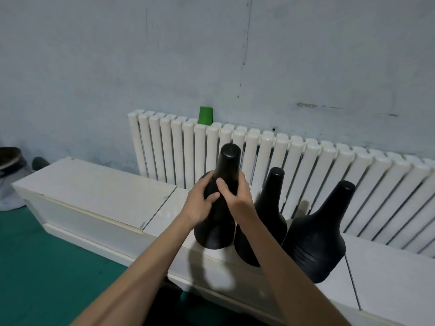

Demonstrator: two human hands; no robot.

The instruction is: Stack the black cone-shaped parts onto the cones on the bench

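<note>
Three black cone-shaped parts stand in a row on the white bench [101,191]. The left cone [229,161] is the tallest, and both my hands grip it around its neck and shoulder: my left hand [200,203] on its left side, my right hand [235,194] across its front. Its wide base [211,238] rests at the bench's front edge. The middle cone [273,201] stands just right of it, its lower part hidden by my right forearm. The right cone [315,236] shows stacked rims near its base.
A white radiator [294,161] runs along the wall right behind the cones, with a green object [205,115] on top of it. Green floor [47,267] lies in front of the bench. A dark bin [10,158] stands at the far left.
</note>
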